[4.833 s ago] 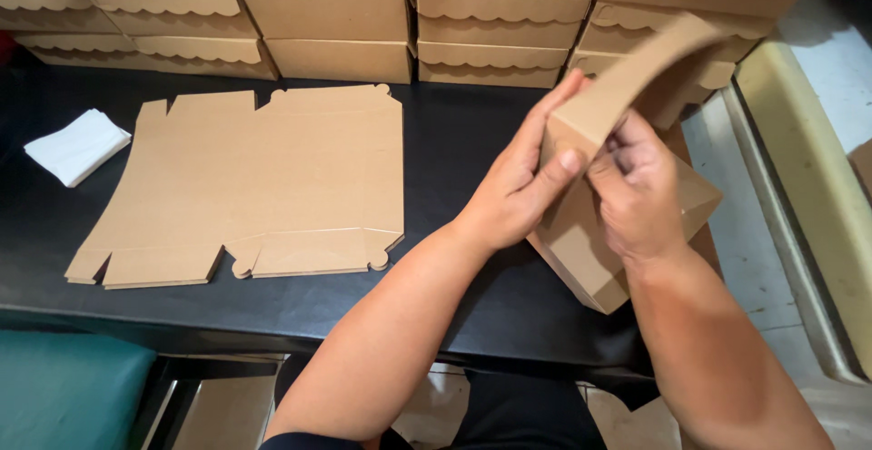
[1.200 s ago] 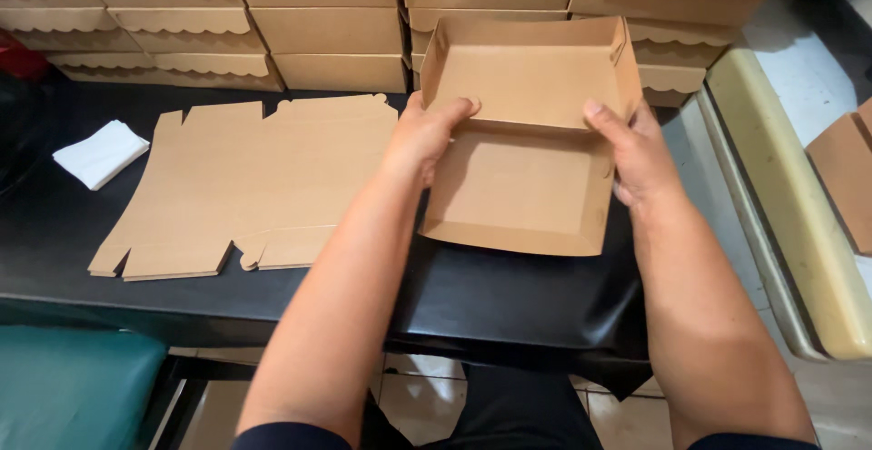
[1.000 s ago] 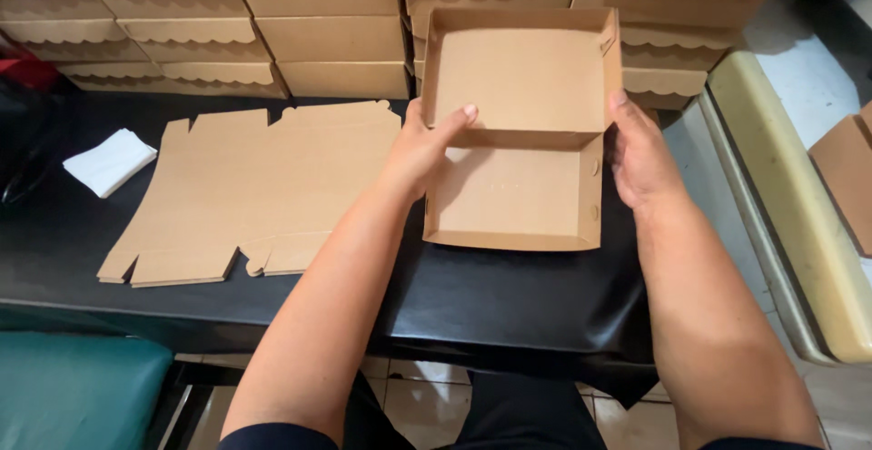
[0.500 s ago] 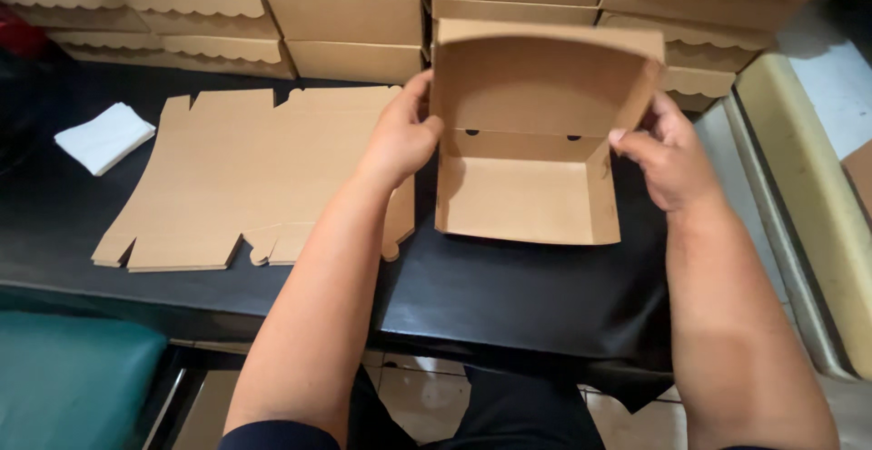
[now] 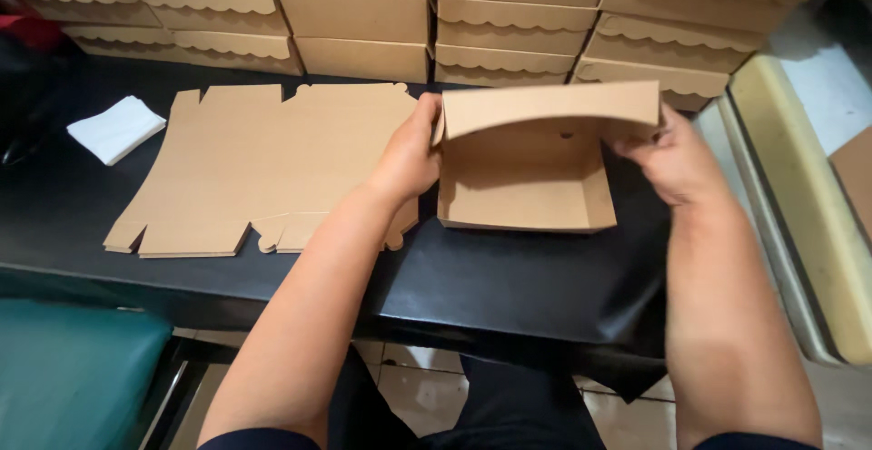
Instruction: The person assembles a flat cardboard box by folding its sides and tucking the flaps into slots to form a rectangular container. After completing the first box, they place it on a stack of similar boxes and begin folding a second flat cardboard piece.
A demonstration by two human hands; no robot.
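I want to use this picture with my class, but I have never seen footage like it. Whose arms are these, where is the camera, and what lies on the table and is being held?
There is no machine here. The camera sits on a person's head and looks down, so the two bare arms are that person's own. The left hand and right hand hold a brown cardboard box by its sides, its lid bent partway down over the open tray. The box rests on a black table. Left of it lies a stack of flat unfolded box blanks, and further left a folded white cloth. Finished closed boxes are stacked along the back.
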